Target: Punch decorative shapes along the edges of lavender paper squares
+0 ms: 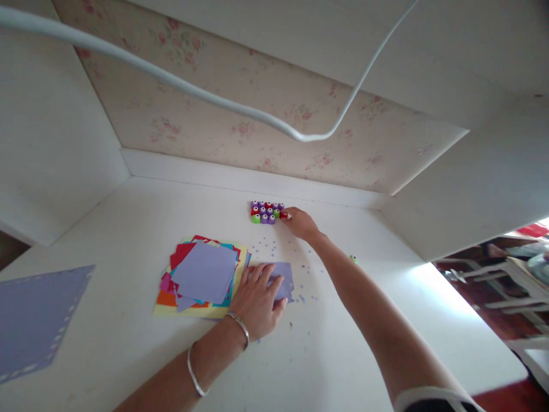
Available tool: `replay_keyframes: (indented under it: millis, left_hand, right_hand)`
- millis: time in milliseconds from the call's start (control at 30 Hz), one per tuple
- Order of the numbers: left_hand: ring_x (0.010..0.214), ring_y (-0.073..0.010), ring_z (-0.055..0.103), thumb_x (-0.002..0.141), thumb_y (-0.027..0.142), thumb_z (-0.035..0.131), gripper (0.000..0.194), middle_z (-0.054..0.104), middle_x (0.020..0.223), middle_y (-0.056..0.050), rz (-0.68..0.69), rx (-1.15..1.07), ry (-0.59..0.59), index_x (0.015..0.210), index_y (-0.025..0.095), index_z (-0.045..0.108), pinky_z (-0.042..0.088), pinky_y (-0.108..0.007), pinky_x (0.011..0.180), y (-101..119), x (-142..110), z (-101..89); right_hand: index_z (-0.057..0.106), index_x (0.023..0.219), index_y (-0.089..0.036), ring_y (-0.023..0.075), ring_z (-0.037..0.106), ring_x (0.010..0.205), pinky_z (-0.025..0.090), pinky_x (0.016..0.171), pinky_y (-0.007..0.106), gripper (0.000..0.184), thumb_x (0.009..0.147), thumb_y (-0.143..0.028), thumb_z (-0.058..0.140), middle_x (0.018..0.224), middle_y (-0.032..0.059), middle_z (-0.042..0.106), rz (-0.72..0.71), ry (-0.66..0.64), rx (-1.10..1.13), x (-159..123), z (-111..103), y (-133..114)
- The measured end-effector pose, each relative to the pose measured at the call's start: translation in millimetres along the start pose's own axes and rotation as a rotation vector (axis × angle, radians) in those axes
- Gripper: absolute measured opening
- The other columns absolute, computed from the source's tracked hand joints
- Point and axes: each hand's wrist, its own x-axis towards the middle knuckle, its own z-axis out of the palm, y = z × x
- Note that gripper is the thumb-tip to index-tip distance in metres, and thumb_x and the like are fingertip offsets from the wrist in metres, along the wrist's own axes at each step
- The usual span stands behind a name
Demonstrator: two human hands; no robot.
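My left hand (pixel 259 300) lies with fingers stretched out on a small purple paper sheet (pixel 283 277), pressing it to the table. Farther back, my right hand (pixel 300 222) has its fingers closed on a small red paper punch (pixel 283 215) at the right end of a tight group. The other punches (pixel 263 212) in that group are purple, red and green, each with a white eye-like spot, set in rows. Left of my left hand is a stack of coloured paper, with a purple sheet (pixel 206 272) on top.
Tiny purple paper bits (pixel 303 278) are scattered over the white table (pixel 141 355). A larger purple sheet (pixel 36 320) with punched edges lies at the left. One green punch (pixel 353 259) sits beyond my right forearm. A white cable (pixel 240 109) hangs across the upper view.
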Motion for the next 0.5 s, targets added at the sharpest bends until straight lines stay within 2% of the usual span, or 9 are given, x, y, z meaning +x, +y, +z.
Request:
replay_keyframes:
  millis: [100,200,267,333,400,500]
  left_hand:
    - [0.133,-0.0316,0.035,0.087,0.042,0.058,0.043,0.047,0.14,-0.012,-0.006,-0.005,-0.003,0.124,0.021,0.057,0.025,-0.053,0.112,-2,-1,3.7]
    - [0.137,-0.0331,0.03,0.086,0.045,0.059,0.049,0.042,0.145,-0.014,-0.027,0.003,0.006,0.127,0.02,0.056,0.022,-0.052,0.114,-4,-1,7.5]
    - [0.139,-0.034,0.029,0.085,0.046,0.059,0.052,0.039,0.147,-0.016,-0.041,0.01,0.02,0.129,0.019,0.055,0.021,-0.052,0.114,-4,-1,8.8]
    - [0.138,-0.0342,0.03,0.085,0.046,0.059,0.053,0.04,0.147,-0.016,-0.043,0.012,0.03,0.129,0.019,0.054,0.021,-0.053,0.114,-3,-1,8.5]
    - [0.136,-0.034,0.033,0.084,0.045,0.059,0.051,0.042,0.145,-0.016,-0.039,0.012,0.033,0.128,0.019,0.055,0.022,-0.054,0.113,-2,0,7.1]
    - [0.135,-0.0336,0.035,0.084,0.044,0.06,0.047,0.045,0.142,-0.015,-0.038,0.016,0.034,0.124,0.019,0.057,0.024,-0.053,0.112,0,1,4.5]
  right_hand:
    - [0.07,0.097,-0.022,0.0221,0.065,0.1,0.047,0.092,0.034,0.017,0.087,-0.02,0.056,0.111,0.0075,0.069,0.013,0.025,0.025,-11,-2,4]
    - [0.067,0.098,-0.022,0.018,0.067,0.09,0.05,0.087,0.031,0.017,0.085,-0.017,0.058,0.105,0.0053,0.07,0.023,0.042,0.067,-39,-5,7]
    - [0.064,0.105,-0.022,0.0157,0.069,0.086,0.053,0.083,0.029,0.02,0.086,-0.019,0.057,0.104,0.0042,0.07,0.033,0.06,0.163,-67,-7,8]
    - [0.062,0.108,-0.021,0.0167,0.069,0.089,0.055,0.083,0.03,0.023,0.085,-0.024,0.061,0.103,0.005,0.07,0.035,0.1,0.481,-101,-7,9]
    - [0.062,0.106,-0.021,0.0186,0.068,0.095,0.056,0.087,0.034,0.023,0.085,-0.029,0.064,0.104,0.0064,0.069,0.012,0.118,0.686,-137,-6,9]
    - [0.064,0.107,-0.022,0.0192,0.067,0.095,0.057,0.086,0.037,0.022,0.087,-0.031,0.064,0.108,0.0077,0.067,0.015,0.149,0.746,-178,-5,6]
